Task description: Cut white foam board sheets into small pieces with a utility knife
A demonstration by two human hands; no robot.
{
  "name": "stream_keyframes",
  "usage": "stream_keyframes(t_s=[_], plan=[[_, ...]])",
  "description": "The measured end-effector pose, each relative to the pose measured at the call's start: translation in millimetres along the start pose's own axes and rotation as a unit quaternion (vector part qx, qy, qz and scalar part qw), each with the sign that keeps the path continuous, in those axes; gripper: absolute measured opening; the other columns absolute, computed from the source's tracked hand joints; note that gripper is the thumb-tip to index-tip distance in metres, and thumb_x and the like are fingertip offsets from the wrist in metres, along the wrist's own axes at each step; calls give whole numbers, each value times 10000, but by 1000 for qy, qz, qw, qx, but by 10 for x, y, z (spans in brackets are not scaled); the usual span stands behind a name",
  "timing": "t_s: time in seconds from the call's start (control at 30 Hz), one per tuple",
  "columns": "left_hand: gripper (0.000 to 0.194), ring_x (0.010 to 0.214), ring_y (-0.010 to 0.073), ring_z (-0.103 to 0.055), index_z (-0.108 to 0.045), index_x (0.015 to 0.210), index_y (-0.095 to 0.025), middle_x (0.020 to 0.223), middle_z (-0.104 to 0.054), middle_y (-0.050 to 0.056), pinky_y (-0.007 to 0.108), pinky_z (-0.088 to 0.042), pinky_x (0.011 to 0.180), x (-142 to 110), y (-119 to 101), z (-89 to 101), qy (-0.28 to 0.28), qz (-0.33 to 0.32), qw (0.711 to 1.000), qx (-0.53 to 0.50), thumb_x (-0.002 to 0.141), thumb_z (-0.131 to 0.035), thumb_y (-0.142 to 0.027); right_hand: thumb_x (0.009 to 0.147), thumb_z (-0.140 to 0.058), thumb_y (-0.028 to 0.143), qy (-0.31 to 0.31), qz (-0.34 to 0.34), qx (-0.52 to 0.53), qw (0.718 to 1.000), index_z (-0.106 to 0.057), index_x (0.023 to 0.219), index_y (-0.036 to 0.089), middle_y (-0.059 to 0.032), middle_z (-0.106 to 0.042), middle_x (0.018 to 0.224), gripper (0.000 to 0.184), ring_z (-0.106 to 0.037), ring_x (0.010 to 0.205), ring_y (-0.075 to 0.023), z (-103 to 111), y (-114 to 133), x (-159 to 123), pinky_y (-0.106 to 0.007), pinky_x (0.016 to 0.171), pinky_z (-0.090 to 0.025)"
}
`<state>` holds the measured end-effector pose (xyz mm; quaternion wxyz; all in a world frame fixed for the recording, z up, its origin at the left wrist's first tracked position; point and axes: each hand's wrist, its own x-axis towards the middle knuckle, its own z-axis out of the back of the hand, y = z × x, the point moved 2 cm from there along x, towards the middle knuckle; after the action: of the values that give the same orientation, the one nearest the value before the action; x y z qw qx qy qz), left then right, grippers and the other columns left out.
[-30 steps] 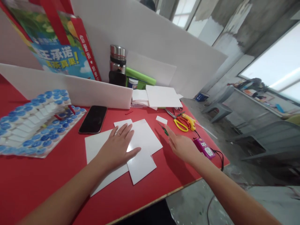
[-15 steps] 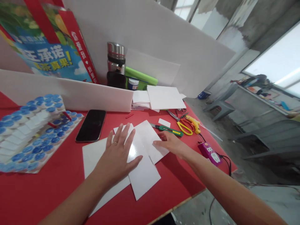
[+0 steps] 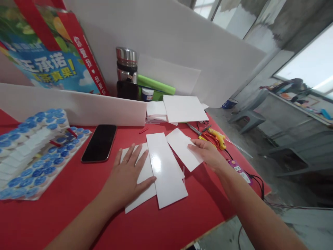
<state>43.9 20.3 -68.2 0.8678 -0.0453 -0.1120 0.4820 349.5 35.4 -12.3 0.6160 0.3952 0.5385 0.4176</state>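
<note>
Our left hand [image 3: 131, 177], fingers spread, lay flat on 1 white sheet [image 3: 142, 194]. Our right hand [image 3: 208, 154] was partly closed, gripping 1 small white piece [image 3: 183, 149] between thumb and fingers. Between our 2 hands, 1 long white strip [image 3: 166, 173] lay on the red table [image 3: 208, 211], right of the phone [image 3: 99, 143].

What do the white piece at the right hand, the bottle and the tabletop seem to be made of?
White piece at the right hand: stiff card or thin plastic board, smooth; it looks flat with crisp edges, but which material is unclear.
Bottle: probably polished steel, given the mirror-like lid, with a dark band.
Tabletop: smooth red surface, perhaps laminate over wood, judging by the tan edge.
</note>
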Motion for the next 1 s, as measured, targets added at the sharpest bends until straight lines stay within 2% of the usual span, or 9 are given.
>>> stream_keyframes(t_s=[0.2, 0.43, 0.57, 0.67, 0.77, 0.87, 0.93, 0.97, 1.0], plan=[[897, 1594, 388, -215, -419, 1605, -226, 1697, -338, 109, 622, -150, 1276, -15, 25, -14, 12, -21, 1000, 3, 922, -407, -808, 719, -843, 430, -39, -21, -22, 999, -747, 1012, 136, -63, -778, 820, 426, -682, 651, -168, 239, -86, 10, -279, 625, -511], [903, 1598, 390, -197, -410, 1612, -230, 1705, -317, 113, 617, -162, 1271, -5, 28, -25, 8, -22, 1000, 13, 921, -400, -812, 721, -824, 397, -46, -35, -49, 997, -731, 958, 136, -73, -768, 802, 365, -668, 614, -167, 365, -172, 107, -283, 589, -511], [924, 1597, 401, -193, -407, 1614, -198, 1707, -298, 125, 621, -154, 1270, -8, 36, -32, 11, -20, 999, 27, 926, -385, -814, 711, -845, 382, -77, -19, -70, 994, -715, 916, 149, -89, -769, 812, 336, -677, 623, -173, 649, -6, 169, -291, 603, -529], [930, 1593, 407, -203, -418, 1609, -190, 1703, -302, 132, 626, -161, 1265, -13, 41, -36, 10, -19, 999, 32, 925, -376, -818, 710, -854, 391, -84, -8, -102, 991, -743, 942, 149, -127, -786, 868, 353, -706, 668, -217, 904, 177, 155, -316, 596, -540], [944, 1588, 408, -220, -415, 1610, -177, 1702, -295, 149, 629, -171, 1261, -17, 43, -37, 6, -16, 999, 36, 924, -361, -825, 756, -800, 417, -108, 27, -144, 983, -770, 967, 161, -127, -791, 907, 333, -716, 733, -254, 1029, 301, 142, -338, 613, -538], [966, 1582, 405, -243, -419, 1605, -161, 1699, -286, 170, 629, -182, 1256, -18, 44, -35, 3, -8, 999, 45, 923, -331, -838, 832, -707, 403, -191, 97, -183, 959, -758, 1017, 195, -111, -778, 1067, 283, -705, 947, -274, 921, 334, 109, -355, 758, -536], [983, 1578, 404, -260, -422, 1601, -139, 1695, -289, 182, 627, -189, 1255, -20, 42, -36, 3, -7, 999, 49, 926, -301, -843, 874, -654, 388, -234, 167, -231, 929, -739, 1025, 210, -109, -758, 1143, 249, -671, 1060, -277, 685, 299, 32, -362, 842, -515], [989, 1576, 401, -267, -421, 1600, -126, 1694, -293, 185, 622, -190, 1256, -22, 42, -36, 1, -8, 999, 49, 932, -282, -841, 897, -627, 393, -233, 205, -270, 912, -731, 1002, 211, -112, -760, 1108, 235, -673, 1047, -275, 520, 262, -25, -365, 845, -510], [989, 1576, 395, -271, -414, 1602, -113, 1693, -298, 186, 616, -189, 1259, -26, 43, -38, -4, -8, 999, 48, 940, -262, -833, 909, -616, 404, -198, 223, -314, 901, -723, 938, 213, -103, -766, 980, 221, -688, 951, -266, 332, 203, -83, -363, 804, -511]])
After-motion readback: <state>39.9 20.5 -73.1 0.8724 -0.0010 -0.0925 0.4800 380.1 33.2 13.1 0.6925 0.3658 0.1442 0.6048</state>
